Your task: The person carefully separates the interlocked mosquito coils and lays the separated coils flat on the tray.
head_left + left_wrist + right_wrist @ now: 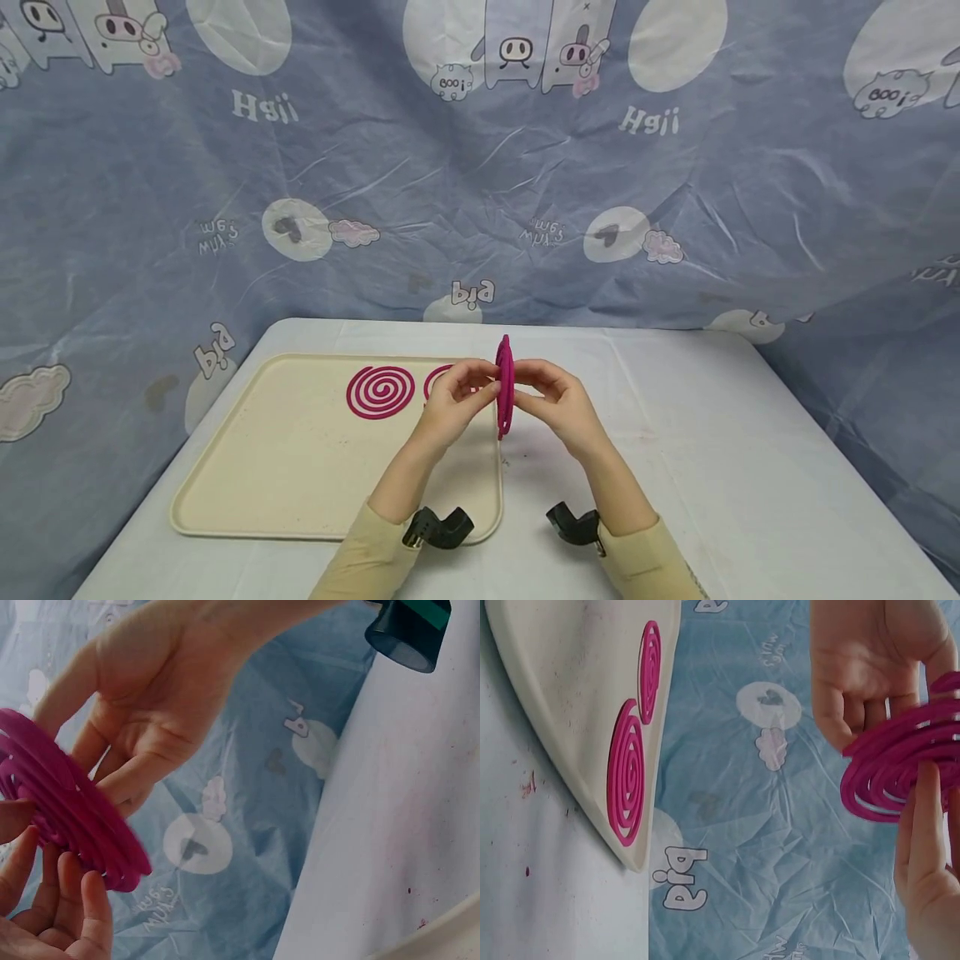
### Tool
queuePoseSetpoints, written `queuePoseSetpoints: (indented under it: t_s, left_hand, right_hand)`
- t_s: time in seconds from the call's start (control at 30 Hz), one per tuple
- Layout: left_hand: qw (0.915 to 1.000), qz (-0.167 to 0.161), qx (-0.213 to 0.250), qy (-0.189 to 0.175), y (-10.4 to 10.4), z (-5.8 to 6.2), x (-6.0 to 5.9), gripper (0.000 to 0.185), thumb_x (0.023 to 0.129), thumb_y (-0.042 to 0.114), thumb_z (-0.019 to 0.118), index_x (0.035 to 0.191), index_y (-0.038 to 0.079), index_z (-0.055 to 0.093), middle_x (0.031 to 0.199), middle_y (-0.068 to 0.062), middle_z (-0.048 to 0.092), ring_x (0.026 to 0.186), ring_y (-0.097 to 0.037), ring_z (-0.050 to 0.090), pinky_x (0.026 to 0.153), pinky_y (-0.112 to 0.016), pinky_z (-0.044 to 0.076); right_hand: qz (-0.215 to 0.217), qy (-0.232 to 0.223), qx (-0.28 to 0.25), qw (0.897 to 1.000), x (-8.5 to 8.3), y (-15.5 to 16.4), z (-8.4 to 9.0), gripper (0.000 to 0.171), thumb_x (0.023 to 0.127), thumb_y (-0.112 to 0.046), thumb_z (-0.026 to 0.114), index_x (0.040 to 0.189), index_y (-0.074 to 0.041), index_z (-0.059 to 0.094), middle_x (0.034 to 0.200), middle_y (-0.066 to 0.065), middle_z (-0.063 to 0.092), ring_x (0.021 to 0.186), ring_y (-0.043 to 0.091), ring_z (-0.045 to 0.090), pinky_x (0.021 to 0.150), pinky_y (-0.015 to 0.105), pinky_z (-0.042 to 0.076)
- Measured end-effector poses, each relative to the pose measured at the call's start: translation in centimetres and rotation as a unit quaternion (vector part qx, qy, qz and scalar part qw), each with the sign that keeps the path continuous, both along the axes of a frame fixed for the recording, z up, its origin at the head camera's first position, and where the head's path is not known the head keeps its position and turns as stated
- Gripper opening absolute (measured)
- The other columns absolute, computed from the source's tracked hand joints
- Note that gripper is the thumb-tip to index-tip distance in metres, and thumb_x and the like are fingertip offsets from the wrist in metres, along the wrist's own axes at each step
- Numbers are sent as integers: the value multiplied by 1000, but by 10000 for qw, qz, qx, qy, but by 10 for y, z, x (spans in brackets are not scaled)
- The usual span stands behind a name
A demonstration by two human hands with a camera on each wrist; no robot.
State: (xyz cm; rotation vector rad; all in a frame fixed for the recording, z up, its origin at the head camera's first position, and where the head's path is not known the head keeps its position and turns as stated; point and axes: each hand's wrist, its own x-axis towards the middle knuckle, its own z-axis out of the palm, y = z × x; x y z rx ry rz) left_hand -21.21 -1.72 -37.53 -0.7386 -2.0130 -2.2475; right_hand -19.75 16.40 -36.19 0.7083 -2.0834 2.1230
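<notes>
Magenta mosquito coils (506, 387), lying face to face in a thick double spiral, are held up on edge over the tray's right rim. My left hand (454, 398) holds them from the left side, thumb and fingertips at the coils. From the other side my right hand (558, 405) grips them with thumb and fingers. Layered rings of the coils (71, 802) show in the left wrist view, and the spiral's broad face (900, 769) in the right wrist view. A single flat mosquito coil (380, 392) lies on the tray, with another coil (437, 379) partly hidden behind my left hand.
A cream tray (300, 467) with a raised rim covers the left part of the white table (675, 442). Small dark crumbs (527, 871) dot the tabletop. Behind hangs a blue printed cloth (450, 183). Black camera mounts (438, 528) sit at both wrists.
</notes>
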Motion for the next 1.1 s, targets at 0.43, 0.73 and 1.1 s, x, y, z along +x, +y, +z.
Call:
queuePoseSetpoints:
  t_s: [0.43,0.73,1.1]
  left_hand:
    - [9990,-415,-177,-58,-1,-2,-1,20,87,4,66,104,-4,61,106,-15,57,90,-17,58,79,-25,51]
    - [9997,-212,-134,-18,-3,0,0,22,85,1,66,106,-5,61,107,-15,58,93,-20,58,80,-25,51]
    - [9997,-228,-124,-9,-3,1,-1,19,84,-1,66,102,-6,61,103,-16,59,89,-19,60,79,-25,51]
  right_hand:
    - [698,310,312,9966,-8,16,-5,35,83,5,65,116,7,55,109,5,60,108,21,55,86,32,51]
    - [790,362,84,9962,-11,12,-9,34,85,3,64,118,0,58,112,4,61,107,20,55,89,34,50]
    - [462,505,164,9975,-8,9,-9,31,83,2,67,114,1,61,106,3,64,101,19,59,82,34,54]
